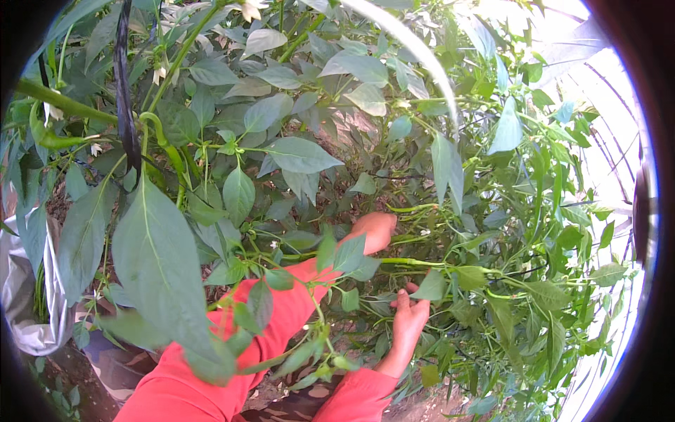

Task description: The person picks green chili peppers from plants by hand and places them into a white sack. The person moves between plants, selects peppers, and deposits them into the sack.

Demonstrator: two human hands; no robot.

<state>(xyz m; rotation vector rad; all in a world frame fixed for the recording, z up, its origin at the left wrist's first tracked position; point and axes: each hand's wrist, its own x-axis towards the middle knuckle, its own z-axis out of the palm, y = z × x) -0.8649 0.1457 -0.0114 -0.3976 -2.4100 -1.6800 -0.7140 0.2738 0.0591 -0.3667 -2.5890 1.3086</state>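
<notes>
My left hand, in a red sleeve, reaches deep among the chili pepper plants. Its fingers point away from me and are mostly hidden, so what they touch does not show. Just beyond it hangs a slim green chili. Lower and to the right, my right hand is raised with bent fingers beside a pepper leaf, which covers some fingertips. Whether it grips the leaf or a stem is unclear. A green stem runs between the two hands.
A curled green chili and a large leaf hang close at left, beside a black strap. A white bag at far left holds long green chilies. A pale curved band arches above.
</notes>
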